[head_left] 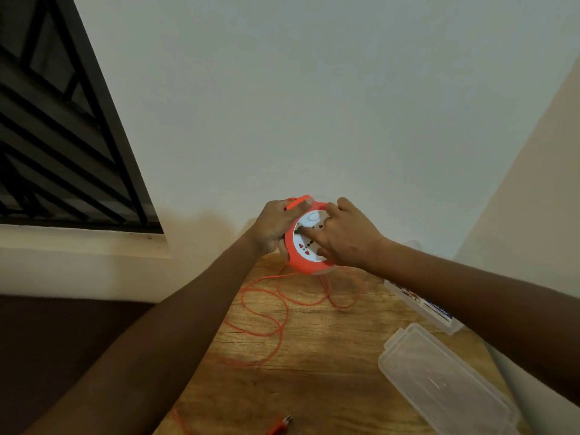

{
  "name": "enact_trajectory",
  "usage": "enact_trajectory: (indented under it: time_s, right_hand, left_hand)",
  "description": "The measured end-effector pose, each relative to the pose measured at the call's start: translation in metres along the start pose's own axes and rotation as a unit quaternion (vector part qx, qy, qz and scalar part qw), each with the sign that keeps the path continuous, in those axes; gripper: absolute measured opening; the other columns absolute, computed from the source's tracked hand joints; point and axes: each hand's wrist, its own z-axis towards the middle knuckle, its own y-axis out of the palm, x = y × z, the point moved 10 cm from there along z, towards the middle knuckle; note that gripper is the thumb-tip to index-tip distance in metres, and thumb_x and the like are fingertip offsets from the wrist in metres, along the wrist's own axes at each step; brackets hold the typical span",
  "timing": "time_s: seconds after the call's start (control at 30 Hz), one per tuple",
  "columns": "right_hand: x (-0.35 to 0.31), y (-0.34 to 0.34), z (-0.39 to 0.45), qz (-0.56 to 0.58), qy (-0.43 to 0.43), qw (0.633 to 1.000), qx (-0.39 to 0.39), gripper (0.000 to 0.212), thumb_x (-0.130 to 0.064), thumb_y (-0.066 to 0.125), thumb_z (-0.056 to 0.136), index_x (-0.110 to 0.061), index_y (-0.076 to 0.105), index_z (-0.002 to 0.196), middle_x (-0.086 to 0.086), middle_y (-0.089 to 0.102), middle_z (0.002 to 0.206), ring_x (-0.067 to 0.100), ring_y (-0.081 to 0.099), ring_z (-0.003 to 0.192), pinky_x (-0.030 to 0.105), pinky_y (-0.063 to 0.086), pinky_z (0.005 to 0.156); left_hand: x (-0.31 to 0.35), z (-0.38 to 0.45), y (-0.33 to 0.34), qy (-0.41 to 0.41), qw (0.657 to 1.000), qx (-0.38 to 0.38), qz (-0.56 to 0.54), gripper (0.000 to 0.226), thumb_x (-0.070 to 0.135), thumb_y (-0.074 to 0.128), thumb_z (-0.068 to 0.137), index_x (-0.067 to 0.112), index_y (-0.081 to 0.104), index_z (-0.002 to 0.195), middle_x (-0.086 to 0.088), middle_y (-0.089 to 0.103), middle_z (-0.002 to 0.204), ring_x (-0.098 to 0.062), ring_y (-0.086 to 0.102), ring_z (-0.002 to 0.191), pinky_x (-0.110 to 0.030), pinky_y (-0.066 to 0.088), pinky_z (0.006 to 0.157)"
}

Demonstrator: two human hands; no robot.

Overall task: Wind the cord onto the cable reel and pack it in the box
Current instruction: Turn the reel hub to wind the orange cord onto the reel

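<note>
The round orange cable reel (300, 259) with a white socket face is held up above the far end of the wooden table (326, 356). My left hand (276, 224) grips its left rim and orange handle. My right hand (345, 233) lies on the white face with fingers pressed into it. The orange cord (276, 321) hangs from the reel and lies in loose loops on the table. Its orange plug (281, 425) rests near the table's front edge. The printed box (430, 309) lies at the right, partly hidden by my right forearm.
A clear plastic lid or container (439, 381) lies on the table's right side near the front. A white wall stands close behind the table. A dark barred window (62, 120) is at the left, above a pale ledge.
</note>
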Motion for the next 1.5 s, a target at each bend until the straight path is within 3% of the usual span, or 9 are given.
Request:
enact_trajectory:
  time_s: [0.1,0.2,0.23,0.3,0.47,0.57,0.93,1.17,1.5]
  right_hand:
    - [0.054,0.018,-0.015,0.270,0.295,0.916,0.006,0.057,-0.060,0.060,0.079,-0.031,0.059,0.128,-0.002,0.073,0.104,0.025,0.067,0.091,0.038,0.043,0.084]
    - [0.051,0.060,-0.041,0.633,0.487,0.601,0.012,0.052,-0.031,0.069,0.078,-0.015,0.063,0.127,0.003,0.073,0.108,0.021,0.069,0.094,0.043,0.053,0.092]
    - [0.039,0.063,-0.040,0.674,0.484,0.559,-0.004,0.054,-0.020,0.071,0.074,-0.009,0.061,0.125,0.002,0.073,0.095,0.019,0.069,0.088,0.045,0.056,0.088]
    - [0.020,0.062,-0.037,0.674,0.442,0.592,-0.033,0.051,-0.014,0.073,0.068,-0.013,0.061,0.118,-0.007,0.066,0.085,0.018,0.065,0.083,0.042,0.057,0.076]
    - [0.034,0.026,-0.032,0.336,0.271,0.902,-0.008,0.043,-0.022,0.067,0.076,-0.020,0.063,0.119,0.006,0.065,0.110,0.030,0.057,0.102,0.038,0.053,0.074]
    - [0.010,0.002,-0.026,0.209,0.051,0.976,0.042,0.034,-0.014,0.074,0.076,-0.021,0.072,0.108,0.014,0.059,0.125,0.036,0.056,0.107,0.041,0.055,0.068]
    - [-0.021,-0.005,-0.024,0.079,-0.161,0.982,-0.055,0.019,-0.030,0.063,0.091,-0.033,0.070,0.108,0.007,0.038,0.153,0.033,0.053,0.114,0.041,0.053,0.079]
    - [-0.031,0.001,-0.023,0.015,-0.143,0.987,-0.068,0.037,-0.034,0.053,0.097,-0.044,0.055,0.133,0.012,0.035,0.150,0.035,0.045,0.120,0.047,0.042,0.096]
    - [-0.002,0.008,-0.008,0.013,-0.047,0.997,-0.052,0.073,-0.033,0.060,0.094,-0.036,0.015,0.152,0.015,0.064,0.112,0.033,0.064,0.094,0.041,0.048,0.082]
  left_hand:
    - [-0.002,-0.002,-0.003,-0.001,0.994,0.063,-0.094,0.039,0.038,0.074,0.093,0.002,0.076,0.109,-0.015,0.078,0.098,-0.027,0.075,0.081,-0.038,0.065,0.072]
    - [-0.003,-0.001,-0.002,0.005,0.993,0.086,-0.080,0.046,0.042,0.075,0.091,0.000,0.076,0.110,-0.018,0.079,0.102,-0.031,0.076,0.084,-0.044,0.064,0.076]
    - [-0.004,0.000,-0.003,0.009,0.994,0.088,-0.061,0.043,0.042,0.075,0.091,0.002,0.077,0.105,-0.016,0.080,0.098,-0.028,0.077,0.080,-0.041,0.063,0.071]
    - [-0.007,0.000,-0.007,0.015,0.995,0.085,-0.046,0.035,0.042,0.075,0.092,0.007,0.078,0.092,-0.010,0.081,0.086,-0.023,0.077,0.072,-0.034,0.061,0.064]
    - [-0.010,0.001,-0.016,-0.018,0.998,0.041,-0.053,0.037,0.043,0.072,0.093,0.007,0.074,0.099,-0.028,0.075,0.108,-0.041,0.072,0.089,-0.054,0.061,0.086]
    - [-0.002,0.000,-0.012,-0.023,0.999,0.006,-0.043,0.037,0.043,0.070,0.095,0.007,0.074,0.102,-0.026,0.075,0.103,-0.037,0.073,0.085,-0.043,0.065,0.072]
    - [0.004,-0.007,0.007,-0.053,0.993,-0.086,0.053,0.032,0.040,0.067,0.096,0.010,0.075,0.104,-0.013,0.080,0.096,-0.026,0.079,0.074,-0.034,0.065,0.063]
    - [0.010,-0.007,0.012,-0.044,0.994,-0.080,0.066,0.034,0.043,0.072,0.093,0.010,0.077,0.096,-0.012,0.081,0.089,-0.026,0.078,0.073,-0.033,0.065,0.064]
    - [0.019,-0.008,0.009,-0.030,0.998,-0.051,0.002,0.029,0.039,0.067,0.097,0.014,0.076,0.108,-0.008,0.082,0.097,-0.026,0.080,0.080,-0.034,0.065,0.064]
